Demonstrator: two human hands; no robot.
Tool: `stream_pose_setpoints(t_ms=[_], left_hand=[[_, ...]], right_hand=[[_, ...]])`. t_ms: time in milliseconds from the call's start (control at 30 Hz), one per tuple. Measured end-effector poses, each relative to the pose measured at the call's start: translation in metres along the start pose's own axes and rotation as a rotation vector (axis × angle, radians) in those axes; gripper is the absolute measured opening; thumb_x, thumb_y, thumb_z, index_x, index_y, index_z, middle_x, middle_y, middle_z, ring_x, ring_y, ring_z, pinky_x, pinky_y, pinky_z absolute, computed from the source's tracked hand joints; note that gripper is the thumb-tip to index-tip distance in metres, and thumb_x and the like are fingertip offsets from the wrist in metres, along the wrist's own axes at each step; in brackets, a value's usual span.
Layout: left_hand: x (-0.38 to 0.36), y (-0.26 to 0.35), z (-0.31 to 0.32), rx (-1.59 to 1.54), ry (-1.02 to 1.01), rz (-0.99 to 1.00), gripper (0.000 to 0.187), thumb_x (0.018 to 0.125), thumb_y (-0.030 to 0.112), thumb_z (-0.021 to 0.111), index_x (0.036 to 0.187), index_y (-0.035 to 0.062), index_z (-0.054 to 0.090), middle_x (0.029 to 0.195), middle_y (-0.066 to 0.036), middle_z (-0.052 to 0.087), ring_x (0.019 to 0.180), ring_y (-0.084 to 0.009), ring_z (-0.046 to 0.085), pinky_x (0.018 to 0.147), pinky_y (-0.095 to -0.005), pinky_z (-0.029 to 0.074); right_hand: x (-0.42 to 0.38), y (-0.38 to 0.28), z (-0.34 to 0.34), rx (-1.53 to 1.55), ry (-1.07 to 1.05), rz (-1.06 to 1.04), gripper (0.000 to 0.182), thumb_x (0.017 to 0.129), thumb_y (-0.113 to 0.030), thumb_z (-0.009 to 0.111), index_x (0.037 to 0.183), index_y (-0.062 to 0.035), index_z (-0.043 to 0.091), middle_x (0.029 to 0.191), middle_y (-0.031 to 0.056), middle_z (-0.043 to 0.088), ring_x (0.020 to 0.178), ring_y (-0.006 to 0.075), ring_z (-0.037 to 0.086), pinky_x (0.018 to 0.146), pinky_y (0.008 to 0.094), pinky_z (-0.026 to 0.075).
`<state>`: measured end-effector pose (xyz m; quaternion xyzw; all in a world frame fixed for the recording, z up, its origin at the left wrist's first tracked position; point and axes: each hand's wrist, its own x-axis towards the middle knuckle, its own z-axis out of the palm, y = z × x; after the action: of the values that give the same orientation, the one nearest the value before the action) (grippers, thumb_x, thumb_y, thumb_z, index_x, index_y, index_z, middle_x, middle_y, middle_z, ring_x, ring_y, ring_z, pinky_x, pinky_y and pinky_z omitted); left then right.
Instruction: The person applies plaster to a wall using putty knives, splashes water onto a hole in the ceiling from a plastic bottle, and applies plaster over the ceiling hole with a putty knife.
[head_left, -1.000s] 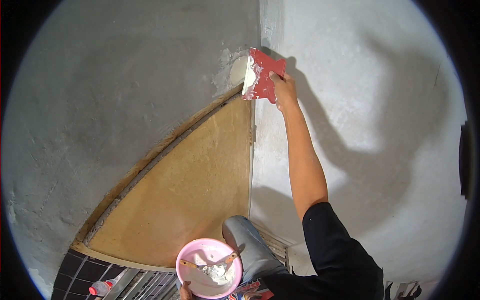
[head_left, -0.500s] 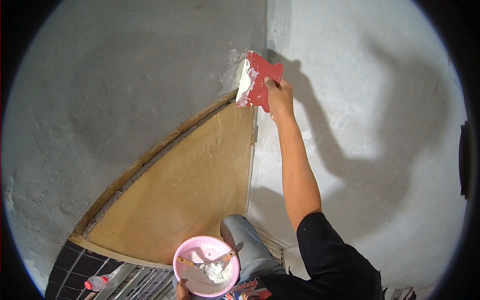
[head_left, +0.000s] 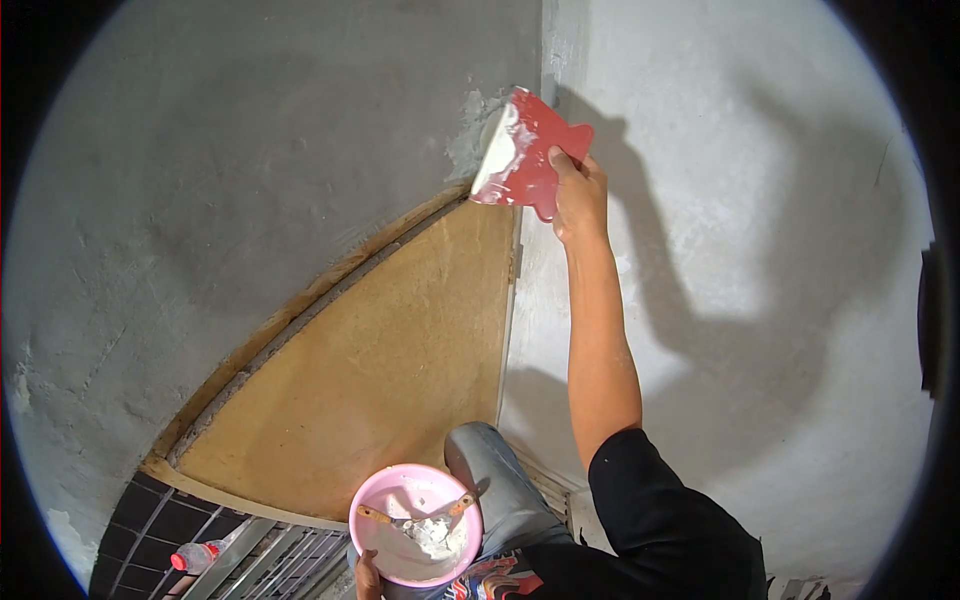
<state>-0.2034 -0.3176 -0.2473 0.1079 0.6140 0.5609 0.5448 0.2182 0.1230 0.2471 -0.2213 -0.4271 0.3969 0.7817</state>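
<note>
Near the corner where the grey wall (head_left: 250, 150) meets the pale wall (head_left: 720, 220), just above the upper tip of the yellow board (head_left: 370, 350), we hold the red scraper (head_left: 543, 150) in our right hand (head_left: 580, 200). Its blade lies up and to the left of our fingers, the long, paste-coated edge slanting from upper right to lower left; we cannot tell whether it touches the grey wall. The right thumb presses the near face, with the other fingers partly hidden behind. Our left hand (head_left: 368, 577), far below, has its thumb at the pink bowl's (head_left: 440, 484) lower left rim, its other fingers hidden.
</note>
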Motion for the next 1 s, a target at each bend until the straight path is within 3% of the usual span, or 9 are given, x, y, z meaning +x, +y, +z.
stream_pose_setpoints(t_ms=[333,433,633,667,800,900,1000], left_hand=[[0.000,-0.001,0.003,-0.007,0.006,0.001,0.058,0.079,0.021,0.052,0.126,-0.0118,0.048,0.116,-0.024,0.060,0.104,-0.0378,0.060,0.098,-0.0443,0.045],[0.001,-0.002,0.003,-0.008,0.005,-0.001,0.058,0.079,0.021,0.052,0.126,-0.0118,0.048,0.116,-0.024,0.060,0.104,-0.0378,0.060,0.098,-0.0443,0.045],[0.005,-0.004,0.004,-0.003,0.009,0.000,0.057,0.079,0.021,0.052,0.126,-0.0119,0.048,0.116,-0.024,0.060,0.104,-0.0377,0.060,0.098,-0.0442,0.045],[0.005,-0.004,0.004,-0.003,0.013,0.004,0.057,0.079,0.021,0.052,0.126,-0.0119,0.048,0.116,-0.024,0.060,0.104,-0.0376,0.060,0.098,-0.0442,0.045],[0.006,-0.003,0.007,0.006,0.037,0.015,0.057,0.079,0.021,0.052,0.126,-0.0119,0.048,0.115,-0.024,0.060,0.104,-0.0376,0.060,0.098,-0.0442,0.045],[0.006,-0.002,0.006,-0.003,-0.005,0.012,0.056,0.079,0.021,0.052,0.125,-0.0122,0.049,0.114,-0.023,0.061,0.102,-0.0371,0.061,0.097,-0.0441,0.046],[0.005,0.001,0.006,0.006,0.007,0.008,0.056,0.079,0.022,0.052,0.124,-0.0124,0.049,0.114,-0.024,0.061,0.101,-0.0370,0.061,0.096,-0.0445,0.046]], right_hand=[[0.016,0.018,0.001,-0.212,0.010,-0.055,0.021,0.098,-0.008,0.055,0.113,0.0051,0.061,0.104,0.0101,0.065,0.087,0.0145,0.061,0.079,0.0307,0.050],[0.007,0.013,0.016,-0.234,0.022,-0.116,0.015,0.095,-0.010,0.058,0.099,0.0026,0.064,0.085,0.0067,0.064,0.073,0.0131,0.055,0.069,0.0318,0.046],[-0.029,-0.007,0.042,-0.428,-0.030,-0.139,0.015,0.095,-0.011,0.059,0.097,0.0019,0.066,0.081,0.0069,0.064,0.072,0.0122,0.055,0.067,0.0322,0.046],[-0.032,-0.006,0.041,-0.358,-0.111,-0.150,0.016,0.095,-0.010,0.060,0.104,0.0021,0.065,0.091,0.0063,0.066,0.076,0.0111,0.059,0.066,0.0292,0.048],[-0.015,-0.009,0.010,-0.048,0.018,-0.002,0.021,0.094,-0.009,0.062,0.111,0.0023,0.062,0.101,0.0096,0.067,0.086,0.0162,0.064,0.078,0.0311,0.052],[0.025,0.007,-0.036,0.133,0.024,0.019,0.020,0.095,-0.012,0.061,0.108,0.0023,0.064,0.100,0.0090,0.067,0.087,0.0154,0.062,0.078,0.0320,0.049],[0.064,0.021,-0.066,0.025,0.045,0.002,0.024,0.094,-0.009,0.062,0.114,0.0050,0.061,0.106,0.0121,0.067,0.093,0.0181,0.064,0.082,0.0329,0.052]])
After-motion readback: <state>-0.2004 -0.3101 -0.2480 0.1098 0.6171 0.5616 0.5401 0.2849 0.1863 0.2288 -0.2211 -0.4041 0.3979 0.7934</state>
